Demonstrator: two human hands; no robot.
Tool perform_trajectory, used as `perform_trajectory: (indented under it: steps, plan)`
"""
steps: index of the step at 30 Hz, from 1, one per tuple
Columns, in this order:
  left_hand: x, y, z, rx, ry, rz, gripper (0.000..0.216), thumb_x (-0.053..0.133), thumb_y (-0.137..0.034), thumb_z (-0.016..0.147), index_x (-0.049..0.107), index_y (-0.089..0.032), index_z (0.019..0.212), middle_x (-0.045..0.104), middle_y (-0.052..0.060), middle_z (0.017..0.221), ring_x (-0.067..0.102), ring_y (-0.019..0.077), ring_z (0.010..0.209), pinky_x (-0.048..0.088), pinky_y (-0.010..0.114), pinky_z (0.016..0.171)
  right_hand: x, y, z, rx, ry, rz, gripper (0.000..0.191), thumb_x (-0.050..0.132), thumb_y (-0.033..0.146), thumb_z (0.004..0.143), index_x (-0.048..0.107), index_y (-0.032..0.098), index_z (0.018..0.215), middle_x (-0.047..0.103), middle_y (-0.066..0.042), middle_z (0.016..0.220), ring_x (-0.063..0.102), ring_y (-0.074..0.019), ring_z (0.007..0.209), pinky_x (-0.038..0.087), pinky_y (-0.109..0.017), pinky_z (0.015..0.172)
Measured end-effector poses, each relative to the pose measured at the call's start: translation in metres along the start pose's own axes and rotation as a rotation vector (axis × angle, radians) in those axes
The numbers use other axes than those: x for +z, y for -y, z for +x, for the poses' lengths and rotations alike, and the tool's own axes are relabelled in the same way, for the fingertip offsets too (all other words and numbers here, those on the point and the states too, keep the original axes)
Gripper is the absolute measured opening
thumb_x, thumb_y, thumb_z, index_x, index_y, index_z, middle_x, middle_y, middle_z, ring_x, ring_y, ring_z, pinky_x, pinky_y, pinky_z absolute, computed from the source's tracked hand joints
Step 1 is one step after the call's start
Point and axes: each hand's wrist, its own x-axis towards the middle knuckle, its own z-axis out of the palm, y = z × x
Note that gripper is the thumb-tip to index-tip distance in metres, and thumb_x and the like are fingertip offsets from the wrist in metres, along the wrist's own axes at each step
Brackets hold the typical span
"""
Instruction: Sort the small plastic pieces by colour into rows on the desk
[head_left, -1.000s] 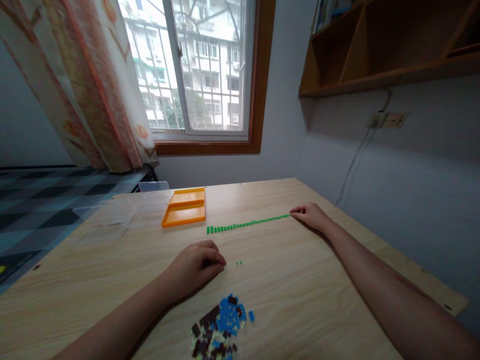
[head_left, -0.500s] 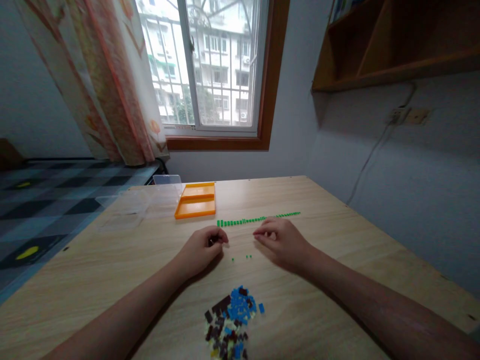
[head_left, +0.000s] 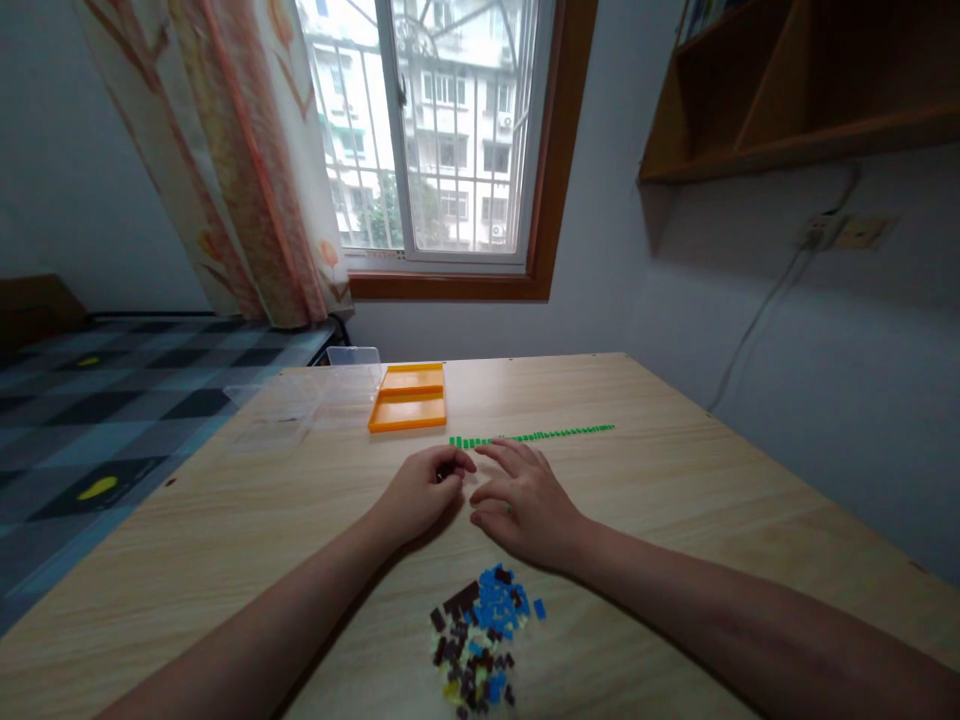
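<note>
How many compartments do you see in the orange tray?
2: the far compartment, on the window side of the orange tray, and the near compartment, on the side toward the left hand. Neither is covered.

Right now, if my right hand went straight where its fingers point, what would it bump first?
Most likely your left hand, which is just ahead of your right hand. Depth is hard to judge here, so it might slip past a little above instead.
</note>
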Motion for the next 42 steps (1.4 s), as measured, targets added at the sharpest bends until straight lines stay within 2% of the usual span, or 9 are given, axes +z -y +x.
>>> perform_trajectory:
  steps: [6,14,16,19,23,26,30,34,42]
  plan:
    - [0.001,0.005,0.0,-0.011,-0.004,-0.04,0.027,0.048,-0.016,0.07,0.069,-0.016,0.086,0.067,0.002,0.077,0.062,0.0178,0.074,0.049,0.03,0.072,-0.003,-0.002,-0.004,0.026,-0.041,0.014,0.008,0.08,0.028,0.078,0.079,0.027,0.085,0.061,-0.006,0.137,0.049,-0.0312,0.127,0.037,-0.051,0.105]
    - [-0.003,0.002,0.0,-0.027,0.018,-0.024,0.026,0.049,-0.019,0.071,0.07,-0.017,0.086,0.069,0.003,0.079,0.062,0.0191,0.077,0.048,0.032,0.075,-0.01,-0.003,0.003,-0.031,-0.086,0.03,0.005,0.077,0.019,0.081,0.077,0.024,0.079,0.071,-0.005,0.105,0.058,-0.0242,0.102,0.043,-0.041,0.091]
    - [-0.004,0.003,0.0,-0.043,0.022,-0.034,0.025,0.049,-0.02,0.07,0.069,-0.017,0.085,0.069,0.004,0.079,0.062,0.0192,0.076,0.048,0.032,0.074,-0.027,-0.023,0.008,-0.046,-0.1,0.028,0.007,0.072,0.019,0.087,0.077,0.022,0.083,0.072,-0.005,0.096,0.06,-0.0216,0.094,0.044,-0.037,0.087]
    - [-0.004,0.003,-0.001,-0.052,0.039,-0.034,0.025,0.05,-0.023,0.071,0.069,-0.017,0.086,0.069,0.003,0.079,0.062,0.0193,0.076,0.048,0.032,0.073,-0.07,-0.083,0.01,-0.001,-0.077,0.012,0.012,0.067,0.024,0.091,0.077,0.019,0.086,0.071,-0.006,0.088,0.063,-0.019,0.087,0.046,-0.032,0.081]
    - [-0.005,0.002,-0.001,-0.044,0.044,-0.004,0.025,0.049,-0.026,0.073,0.069,-0.017,0.086,0.069,0.004,0.08,0.062,0.0197,0.076,0.048,0.032,0.073,-0.124,-0.177,-0.01,0.274,0.02,-0.08,0.021,0.064,0.033,0.09,0.078,0.018,0.084,0.073,-0.007,0.088,0.061,-0.0174,0.075,0.046,-0.03,0.072]
    - [-0.007,-0.001,-0.001,-0.036,0.056,0.004,0.025,0.049,-0.027,0.074,0.069,-0.017,0.086,0.071,0.005,0.082,0.064,0.0202,0.078,0.049,0.033,0.075,-0.137,-0.221,-0.034,0.385,0.026,-0.096,0.025,0.064,0.037,0.087,0.079,0.016,0.081,0.074,-0.009,0.081,0.063,-0.0195,0.072,0.046,-0.03,0.068]
    - [-0.009,-0.004,-0.001,-0.037,0.06,0.024,0.025,0.049,-0.028,0.074,0.069,-0.018,0.084,0.071,0.005,0.081,0.064,0.0204,0.077,0.049,0.033,0.074,-0.127,-0.24,-0.047,0.453,0.105,-0.055,0.024,0.066,0.036,0.084,0.081,0.018,0.085,0.078,-0.008,0.084,0.068,-0.0216,0.076,0.049,-0.03,0.07]
    - [-0.01,-0.003,-0.001,-0.022,0.059,0.026,0.024,0.049,-0.029,0.074,0.069,-0.019,0.084,0.072,0.005,0.081,0.065,0.0212,0.078,0.05,0.034,0.075,-0.118,-0.244,-0.043,0.466,0.15,-0.033,0.025,0.066,0.037,0.084,0.082,0.019,0.09,0.079,-0.007,0.088,0.07,-0.0229,0.083,0.05,-0.03,0.075]
    - [-0.01,0.003,0.0,-0.015,0.063,0.042,0.025,0.049,-0.029,0.074,0.07,-0.019,0.084,0.073,0.005,0.083,0.066,0.022,0.08,0.05,0.034,0.077,-0.12,-0.248,-0.046,0.502,0.165,-0.014,0.027,0.067,0.037,0.083,0.082,0.019,0.098,0.079,-0.008,0.097,0.071,-0.0238,0.088,0.052,-0.032,0.079]
